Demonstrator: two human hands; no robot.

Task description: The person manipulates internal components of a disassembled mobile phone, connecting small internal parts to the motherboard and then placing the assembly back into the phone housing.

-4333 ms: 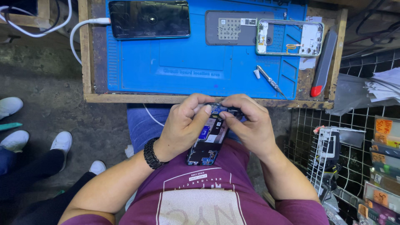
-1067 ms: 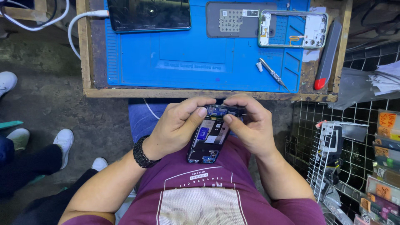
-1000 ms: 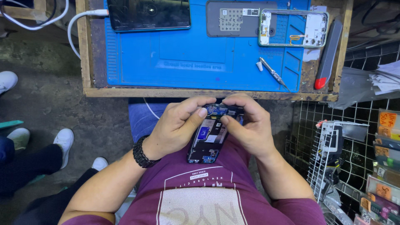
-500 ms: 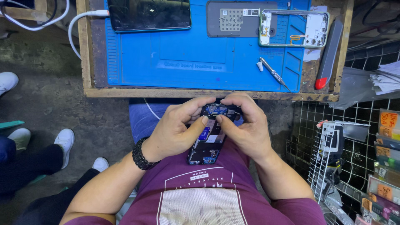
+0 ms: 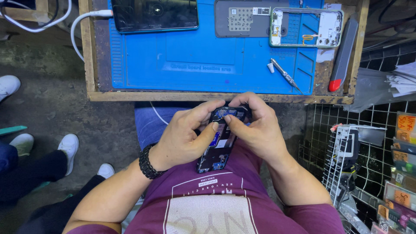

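Note:
Over my lap I hold an opened phone body (image 5: 219, 145) with its back off, dark circuit boards and a blue part showing inside. My left hand (image 5: 184, 138) grips its left side, thumb pressed on the upper middle of the board. My right hand (image 5: 258, 125) wraps the top right corner, thumb tip meeting the left thumb near the camera end. A black bead bracelet (image 5: 148, 161) sits on my left wrist.
A wooden bench carries a blue work mat (image 5: 208, 52). On it lie a dark phone (image 5: 155, 15) with a white cable, a grey back cover (image 5: 242, 19), a phone frame (image 5: 305, 27), a small screwdriver (image 5: 284, 74) and a red-tipped tool (image 5: 342, 52). Wire racks (image 5: 346, 160) stand right; someone's white shoes (image 5: 69, 145) left.
My thumbs have shifted slightly on the top of the phone body. The phone stays in the same place over my lap.

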